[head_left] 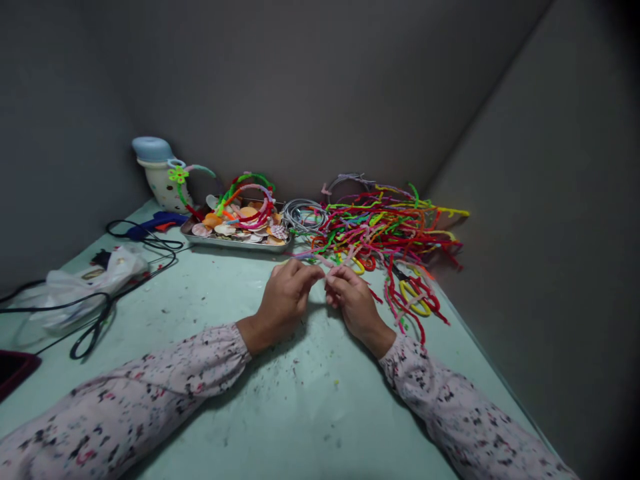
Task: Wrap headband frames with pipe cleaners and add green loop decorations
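My left hand (pixel 289 293) and my right hand (pixel 354 301) meet over the middle of the table, fingertips pinched close together. Whatever lies between the fingertips is too small and hidden to make out. Just beyond the fingers begins a tangled heap of colourful pipe cleaners (pixel 380 223), red, pink, yellow, green and orange. Scissors with yellow handles (pixel 415 297) lie to the right of my right hand, partly under red and pink pipe cleaners. Coiled grey wire (pixel 306 217) sits between the heap and a metal tray (pixel 240 245).
Seashells (pixel 249 223) and headbands wrapped in pipe cleaner (pixel 250 193) fill the tray. Behind its left end stands a spotted bottle with a blue lid (pixel 155 167). A blue glue gun (pixel 159 223), black cable (pixel 107 303) and white plastic bag (pixel 80 287) lie at left. Grey walls enclose the table.
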`<state>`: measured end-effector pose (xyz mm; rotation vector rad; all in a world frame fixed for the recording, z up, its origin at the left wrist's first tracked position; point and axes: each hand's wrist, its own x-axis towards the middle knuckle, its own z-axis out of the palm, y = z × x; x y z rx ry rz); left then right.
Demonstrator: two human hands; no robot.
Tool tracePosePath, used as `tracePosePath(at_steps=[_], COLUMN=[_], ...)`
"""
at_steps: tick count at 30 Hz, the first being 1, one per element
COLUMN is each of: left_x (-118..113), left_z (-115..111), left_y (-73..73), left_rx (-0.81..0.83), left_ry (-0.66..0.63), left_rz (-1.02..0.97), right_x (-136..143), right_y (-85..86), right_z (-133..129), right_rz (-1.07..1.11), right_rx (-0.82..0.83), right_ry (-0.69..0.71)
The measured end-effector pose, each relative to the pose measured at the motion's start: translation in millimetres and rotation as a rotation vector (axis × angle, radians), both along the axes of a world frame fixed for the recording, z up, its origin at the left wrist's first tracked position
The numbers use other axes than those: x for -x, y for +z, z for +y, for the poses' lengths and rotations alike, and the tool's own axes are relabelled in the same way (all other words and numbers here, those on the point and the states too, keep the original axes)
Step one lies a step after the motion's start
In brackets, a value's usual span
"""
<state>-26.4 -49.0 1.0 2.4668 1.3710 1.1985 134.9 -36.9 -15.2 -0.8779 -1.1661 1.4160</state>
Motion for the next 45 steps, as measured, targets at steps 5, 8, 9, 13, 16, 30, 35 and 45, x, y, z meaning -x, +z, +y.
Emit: tracePosePath(at_steps=[5, 8, 9, 13, 16, 30, 35, 45], left_x=[-1, -1, -1, 0, 0, 0, 0, 1], left_z=[0, 0, 0, 2, 3, 3, 5, 6], left_y=[1.9, 1.9, 1.9, 1.7, 0.8, -0.8, -1.8, -3.7], left_rx=[0.021, 0.019, 0.018, 0.029, 0.040, 0.031, 0.034, 0.045], left_ry=[0.021, 0.027, 0.030, 0.046, 0.059, 0.057, 0.067, 0.049], left_rz=[-0.027, -0.029, -0.027, -0.023, -0.021, -0.055, -0.038, -0.057], right_x=[-1, 0, 0, 2, 1, 2, 3, 6], right_y=[3.8, 5.9, 6.3, 5.4, 2.8, 9.8, 6.2, 3.9], right_z=[-1, -1, -1, -2, -2, -10, -9, -12], right_rz=[0.097, 0.114, 0.109, 0.091, 0.049, -0.258, -0.291, -0.458], right_rx=[0.035, 0.073, 0.080, 0.060, 0.032, -0.164, -0.219, -0.401], right_ry=[0.040, 0.040, 0.044, 0.082, 0.095, -0.016, -0.032, -0.200])
